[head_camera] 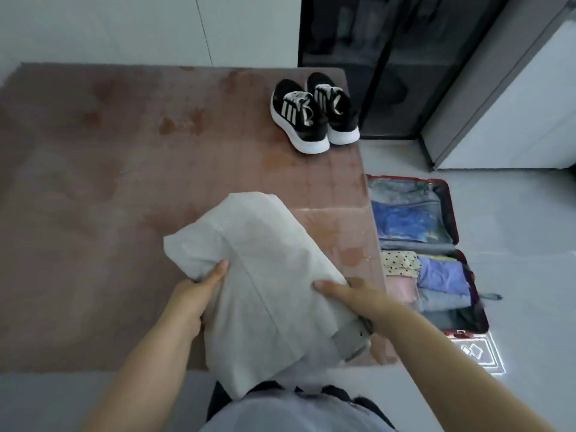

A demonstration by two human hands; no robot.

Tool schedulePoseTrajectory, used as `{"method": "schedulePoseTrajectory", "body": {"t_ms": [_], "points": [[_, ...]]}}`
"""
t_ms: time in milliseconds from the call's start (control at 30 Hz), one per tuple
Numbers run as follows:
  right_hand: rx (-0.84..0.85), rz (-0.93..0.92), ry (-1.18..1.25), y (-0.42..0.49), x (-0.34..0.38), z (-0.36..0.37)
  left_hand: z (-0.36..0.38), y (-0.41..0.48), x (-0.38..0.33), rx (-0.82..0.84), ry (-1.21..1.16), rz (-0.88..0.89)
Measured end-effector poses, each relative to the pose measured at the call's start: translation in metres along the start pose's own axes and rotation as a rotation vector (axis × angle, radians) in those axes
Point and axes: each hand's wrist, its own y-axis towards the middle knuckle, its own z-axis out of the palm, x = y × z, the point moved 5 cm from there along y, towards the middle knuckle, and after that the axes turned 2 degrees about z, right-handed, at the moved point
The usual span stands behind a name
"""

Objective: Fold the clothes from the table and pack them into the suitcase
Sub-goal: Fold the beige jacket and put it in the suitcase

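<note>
garment point(265, 275): folded, hanging over table point(124, 151) near suitcase point(453, 213) | left hand point(199, 294): pinching its left edge | right hand point(346, 294): gripping right side, thumb on top | why: probably so the fold is not opening before packing

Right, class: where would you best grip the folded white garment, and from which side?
The folded white garment is long and limp, its near end hanging off the table; so probably grip both long edges mid-length, one from each side, as the left hand and right hand do.
</note>
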Motion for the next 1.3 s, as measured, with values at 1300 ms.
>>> {"method": "schedulePoseTrajectory", "body": {"t_ms": [1300], "points": [[-0.183,-0.017,0.392,0.180,-0.338,-0.573,0.734,0.044,0.157,0.322,0.099,-0.069]]}}
